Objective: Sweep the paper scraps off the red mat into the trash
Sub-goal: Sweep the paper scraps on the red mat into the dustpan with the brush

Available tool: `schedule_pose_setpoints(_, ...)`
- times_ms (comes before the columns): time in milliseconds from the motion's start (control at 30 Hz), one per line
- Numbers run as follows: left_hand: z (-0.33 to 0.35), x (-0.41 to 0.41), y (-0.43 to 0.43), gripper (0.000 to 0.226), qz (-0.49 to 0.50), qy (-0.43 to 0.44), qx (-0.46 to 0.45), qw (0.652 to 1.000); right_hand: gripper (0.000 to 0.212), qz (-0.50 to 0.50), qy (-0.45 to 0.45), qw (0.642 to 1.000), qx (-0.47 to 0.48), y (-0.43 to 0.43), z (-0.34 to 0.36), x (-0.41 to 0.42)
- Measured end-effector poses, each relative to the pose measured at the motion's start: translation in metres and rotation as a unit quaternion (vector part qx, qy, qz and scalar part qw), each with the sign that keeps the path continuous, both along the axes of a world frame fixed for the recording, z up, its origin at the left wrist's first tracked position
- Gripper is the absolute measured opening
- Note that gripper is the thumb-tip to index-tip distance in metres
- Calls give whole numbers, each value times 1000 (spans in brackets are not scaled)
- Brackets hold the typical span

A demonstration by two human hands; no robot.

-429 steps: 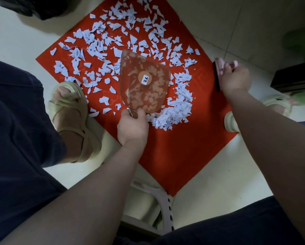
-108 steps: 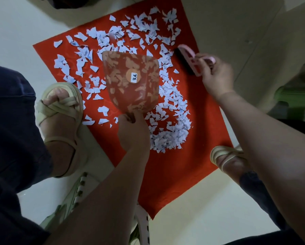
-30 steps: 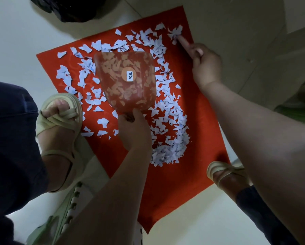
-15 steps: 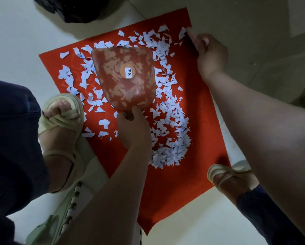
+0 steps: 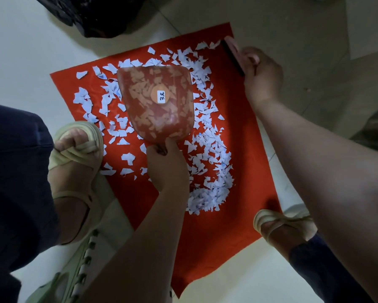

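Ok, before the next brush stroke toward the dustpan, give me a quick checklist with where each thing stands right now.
1. Dustpan gripped: ok, the left hand holds its handle.
2. Brush gripped: ok, the right hand holds it at the far right corner of the red mat.
3. Scraps lie between brush and pan: ok, paper scraps sit along the pan's right side.
4. Pan's lip flat on the mat: cannot tell.
5. Mat pinned: ok, a sandalled foot rests on its left edge.
6. Trash within reach: cannot tell; a dark bag lies beyond the mat.
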State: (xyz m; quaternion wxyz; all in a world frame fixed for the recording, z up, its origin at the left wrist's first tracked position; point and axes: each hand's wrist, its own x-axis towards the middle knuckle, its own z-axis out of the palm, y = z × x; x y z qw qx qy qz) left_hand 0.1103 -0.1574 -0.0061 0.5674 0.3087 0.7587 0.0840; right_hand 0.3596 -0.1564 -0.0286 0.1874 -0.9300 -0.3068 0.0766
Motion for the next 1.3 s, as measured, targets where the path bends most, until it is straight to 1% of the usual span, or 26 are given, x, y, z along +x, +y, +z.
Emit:
schedule_pose_setpoints(67, 1, 0, 1, 21, 0, 1, 6, 1000, 27, -10, 13, 999, -28, 12, 0, 3)
schedule_pose_setpoints(100, 2, 0, 1, 21, 1, 3, 6, 1000, 27, 2, 32, 999, -33, 16, 0, 1)
schedule_pose_setpoints(200, 1, 1, 2, 21, 7, 3, 0, 1000, 26, 92, 72, 992, -53, 16, 3, -11)
schedule_pose_setpoints(300, -1, 1, 2, 21, 14, 0, -6, 1000, 28, 131, 62, 988, -50, 5, 8, -14)
schedule_pose_setpoints(500, 0, -2, 3, 22, 13, -1, -2, 1000, 28, 76, -19, 997, -22, 7, 7, -3)
schedule_pose_setpoints(600, 0, -3, 6, 23, 9, 11, -6, 1000, 31, 9, -11, 998, -56, 20, 0, 10)
schedule_pose_setpoints(667, -1, -3, 8, 20, 11, 18, -5, 1000, 31, -5, 10, 998, -68, 25, -6, 12)
schedule_pose_setpoints(767, -2, -2, 9, 21, 14, 19, -3, 1000, 28, 56, 27, 994, -87, 21, -8, -1)
schedule_pose_setpoints(867, -2, 0, 10, 22, 21, 17, 1, 1000, 29, 115, 37, 991, -52, 6, -3, -8)
schedule_pose_setpoints(933, -2, 1, 10, 23, 20, 17, 4, 1000, 30, 131, 24, 991, -30, -2, -1, -6)
schedule_pose_setpoints(1000, -2, 1, 10, 22, 19, 16, 1, 1000, 32, 133, -11, 991, -24, -4, -2, -4)
schedule_pose_setpoints(1067, -2, 1, 10, 21, 16, 17, -1, 1000, 35, 100, -33, 994, -24, 3, -6, -1)
schedule_pose_setpoints(1133, -2, -1, 10, 21, 9, 17, -1, 1000, 36, 35, -33, 998, -30, 17, -9, 4)
schedule_pose_setpoints(1233, -1, -6, 12, 22, 9, 15, -1, 1000, 35, -58, -24, 997, -34, 44, -12, 15)
schedule_pose_setpoints(1300, 0, -8, 13, 23, 13, 12, 2, 1000, 33, -102, 3, 995, -23, 60, -13, 21)
